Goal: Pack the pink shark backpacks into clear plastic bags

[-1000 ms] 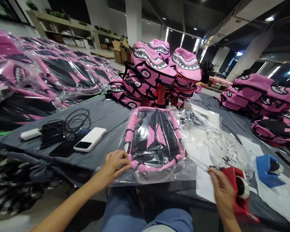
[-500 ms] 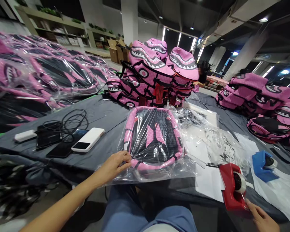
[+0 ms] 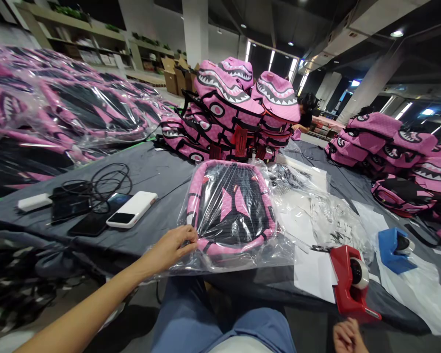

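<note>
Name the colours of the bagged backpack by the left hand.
The bagged backpack is pink and black, mostly pink around the outside; best in the head view.

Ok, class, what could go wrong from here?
The red tape dispenser sits at the table's near edge, close to the right grip, so a knock might tip it off. The clear plastic around the pink-and-black backpack lies loose and wrinkled at its near end, so it could stretch or tear if the left grip pulled hard.

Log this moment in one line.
left hand: touching bagged backpack; right hand: curled, near red tape dispenser; white device: left of backpack
</note>
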The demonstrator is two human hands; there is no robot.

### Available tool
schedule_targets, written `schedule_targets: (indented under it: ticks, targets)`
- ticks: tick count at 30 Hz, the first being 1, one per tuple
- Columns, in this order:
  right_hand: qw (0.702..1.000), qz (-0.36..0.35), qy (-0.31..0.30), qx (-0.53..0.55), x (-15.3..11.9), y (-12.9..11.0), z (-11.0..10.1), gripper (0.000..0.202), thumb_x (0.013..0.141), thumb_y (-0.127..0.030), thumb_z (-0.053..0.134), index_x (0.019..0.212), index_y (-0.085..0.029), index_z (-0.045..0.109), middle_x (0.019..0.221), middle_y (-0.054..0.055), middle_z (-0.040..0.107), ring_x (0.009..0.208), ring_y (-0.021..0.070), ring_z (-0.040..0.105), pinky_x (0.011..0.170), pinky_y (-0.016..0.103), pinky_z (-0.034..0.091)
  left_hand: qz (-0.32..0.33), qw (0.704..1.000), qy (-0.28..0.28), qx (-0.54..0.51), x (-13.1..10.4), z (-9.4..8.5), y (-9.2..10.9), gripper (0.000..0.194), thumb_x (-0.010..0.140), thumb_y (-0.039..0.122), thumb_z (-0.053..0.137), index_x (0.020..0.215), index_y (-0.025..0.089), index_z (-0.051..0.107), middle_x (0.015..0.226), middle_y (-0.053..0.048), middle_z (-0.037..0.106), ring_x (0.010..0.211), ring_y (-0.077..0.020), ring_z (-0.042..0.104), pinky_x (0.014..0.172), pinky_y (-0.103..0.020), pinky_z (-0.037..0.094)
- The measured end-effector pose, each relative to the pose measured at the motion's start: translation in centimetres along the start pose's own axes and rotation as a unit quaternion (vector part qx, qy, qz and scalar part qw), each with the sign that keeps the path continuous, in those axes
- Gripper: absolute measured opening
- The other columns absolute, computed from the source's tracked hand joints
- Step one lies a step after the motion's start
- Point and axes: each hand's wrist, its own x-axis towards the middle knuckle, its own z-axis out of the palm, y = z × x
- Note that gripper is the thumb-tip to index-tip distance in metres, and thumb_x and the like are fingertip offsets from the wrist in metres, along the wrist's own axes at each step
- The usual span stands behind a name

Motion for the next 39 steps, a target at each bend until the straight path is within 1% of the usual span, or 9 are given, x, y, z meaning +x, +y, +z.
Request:
schedule_targets:
  ticks: [4,7,10,13,17,23,26,32,39]
  targets:
    - [0.958,0.079,-0.274,-0.01,-2.5,1.2,11.7,0.056,0.076,-0.063,0.076,0.065,-0.023,0.038,0.059,-0.011,0.017,0.047,0.0063,0.009,0.041,0.016,0.018,-0.002,1.0,0.0,-0.007,0.1,0.1,0.3,0.026,0.087,0.04,0.05,0.073,0.02,0.059,0.087,-0.003,0.065,0.086,-0.0192,0.061,0.081,-0.031,0.044]
    - [0.864,0.012,-0.484,-0.138,-4.2,-1.1,21.7,0.047,0.087,-0.058,0.068,0.069,-0.021,0.045,0.057,-0.009,0.031,0.049,0.0073,0.024,0.048,0.021,0.025,-0.008,1.0,0.01,-0.009,0.1,0.2,0.3,0.024,0.087,0.038,0.051,0.072,0.02,0.058,0.086,-0.003,0.063,0.084,-0.0187,0.059,0.08,-0.03,0.042]
    - [0.657,-0.162,-0.675,-0.295,-4.1,-3.8,31.4,0.036,0.091,-0.049,0.067,0.076,-0.017,0.06,0.069,-0.003,0.053,0.062,0.0095,0.042,0.06,0.023,0.034,-0.016,1.0,0.016,-0.004,0.1,0.3,0.3,0.022,0.087,0.037,0.053,0.074,0.02,0.059,0.086,-0.003,0.062,0.085,-0.0193,0.059,0.079,-0.031,0.041]
    - [0.445,-0.316,-0.707,-0.45,-3.2,-4.3,38.9,0.017,0.096,-0.03,0.065,0.085,-0.018,0.067,0.076,-0.002,0.061,0.069,0.0111,0.049,0.063,0.023,0.031,-0.018,1.0,0.016,0.002,0.0,0.5,0.0,0.022,0.088,0.037,0.053,0.075,0.02,0.06,0.087,-0.003,0.062,0.086,-0.0197,0.059,0.081,-0.031,0.04]
    - [0.297,-0.332,-0.659,-0.606,-2.1,-2.6,43.6,0.02,0.092,-0.038,0.074,0.088,-0.018,0.071,0.074,-0.001,0.066,0.069,0.0125,0.056,0.059,0.023,0.027,-0.025,1.0,0.019,0.007,-0.1,1.0,-0.5,0.023,0.09,0.038,0.052,0.077,0.02,0.06,0.089,-0.003,0.063,0.089,-0.0211,0.06,0.087,-0.035,0.04]
    - [0.352,-0.306,-0.565,-0.681,-0.5,-2.4,44.1,0.058,0.076,-0.066,0.079,0.104,-0.016,0.067,0.081,0.005,0.072,0.075,0.0206,0.067,0.062,0.025,0.04,-0.014,1.0,0.012,-0.001,-0.2,1.1,-0.8,0.023,0.092,0.039,0.052,0.08,0.021,0.06,0.094,-0.003,0.066,0.092,-0.0208,0.06,0.088,-0.036,0.04]
    - [0.386,-0.38,-0.48,-0.69,-0.8,-3.2,42.3,0.052,0.091,-0.061,0.066,0.109,-0.013,0.066,0.097,0.014,0.073,0.09,0.0258,0.069,0.073,0.031,0.047,-0.016,1.0,0.016,-0.003,-0.2,1.0,-0.8,0.024,0.092,0.039,0.053,0.078,0.02,0.059,0.092,-0.003,0.065,0.091,-0.0209,0.059,0.088,-0.037,0.039]
    - [0.304,-0.556,-0.612,-0.474,-2.9,-0.7,35.0,0.055,0.103,-0.057,0.045,0.146,-0.023,0.05,0.153,0.015,0.051,0.141,0.0277,0.045,0.11,0.044,0.04,-0.023,1.0,0.018,-0.013,-0.2,1.4,-1.0,0.024,0.091,0.041,0.053,0.08,0.021,0.061,0.094,-0.003,0.065,0.095,-0.0216,0.06,0.093,-0.038,0.04]
    - [0.397,-0.538,-0.599,-0.44,-1.8,0.1,33.5,0.055,0.1,-0.061,0.048,0.143,-0.028,0.057,0.162,0.015,0.039,0.148,0.03,0.04,0.114,0.051,0.041,-0.074,0.993,-0.01,-0.096,0.8,-1.0,-1.1,0.028,0.077,0.05,0.068,0.083,0.022,0.069,0.093,-0.002,0.069,0.099,-0.025,0.06,0.105,-0.042,0.037]
